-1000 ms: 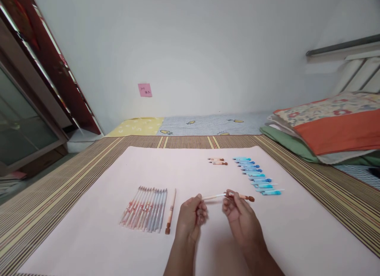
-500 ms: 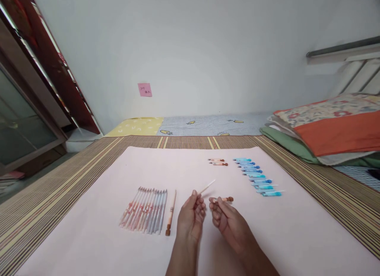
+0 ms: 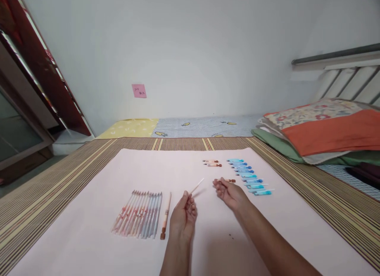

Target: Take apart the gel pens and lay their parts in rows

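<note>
My left hand [image 3: 184,214] pinches a slim whitish stick-like pen part [image 3: 198,184] that points up and to the right. My right hand [image 3: 231,193] is closed on a short peach pen [image 3: 229,180] with a brown end; its other end is covered by my fingers. Just left of my left hand lies a long peach pen [image 3: 166,214] with a brown end. Beyond my right hand, two short peach pens [image 3: 212,165] with dark tips lie side by side. To its right is a slanting column of several blue pens [image 3: 251,176].
A row of several pink and bluish pens [image 3: 138,214] lies at the left on the pale pink sheet [image 3: 97,212]. Under it is a striped mat [image 3: 53,189]. Folded bedding [image 3: 320,129] is piled at the right. Small dark specks [image 3: 231,236] lie near the front.
My right hand has moved forward, away from my left hand, carrying the short peach pen toward the two others. My left hand keeps the white stick. The view has shifted slightly.
</note>
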### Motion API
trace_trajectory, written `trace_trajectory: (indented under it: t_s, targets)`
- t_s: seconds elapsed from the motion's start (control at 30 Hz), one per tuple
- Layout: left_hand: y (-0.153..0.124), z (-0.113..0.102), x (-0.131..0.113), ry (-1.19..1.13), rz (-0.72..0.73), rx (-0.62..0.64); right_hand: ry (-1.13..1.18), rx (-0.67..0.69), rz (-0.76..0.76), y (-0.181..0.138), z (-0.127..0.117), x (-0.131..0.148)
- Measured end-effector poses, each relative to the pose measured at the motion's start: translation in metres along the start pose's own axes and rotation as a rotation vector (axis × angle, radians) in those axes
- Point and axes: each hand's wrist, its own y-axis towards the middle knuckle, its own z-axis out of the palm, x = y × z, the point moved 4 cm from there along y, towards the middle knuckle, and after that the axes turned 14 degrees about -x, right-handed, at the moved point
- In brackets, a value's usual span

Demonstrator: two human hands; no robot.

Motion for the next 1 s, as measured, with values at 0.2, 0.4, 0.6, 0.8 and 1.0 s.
trace_trajectory:
  t_s: [0.2,0.4,0.6,0.8,1.0]
  targets:
    - [0.001,0.001,-0.001,-0.007,0.007,-0.008,-0.097,-0.083,0.051,0.028,0.007,0.009]
    - [-0.001,0.002,-0.002,0.001,-0.006,0.008,-0.199,-0.114,0.034,0.033,0.014,0.007]
    - [-0.004,0.004,-0.005,0.021,0.041,-0.004,-0.267,-0.058,-0.094,-0.001,0.006,0.004]
    - [-0.008,0.006,-0.003,0.071,0.106,-0.031,-0.21,0.268,-0.288,-0.048,0.021,-0.026]
    - [-0.004,0.004,-0.002,0.081,0.152,-0.015,-0.191,0.134,-0.439,-0.052,0.026,-0.035]
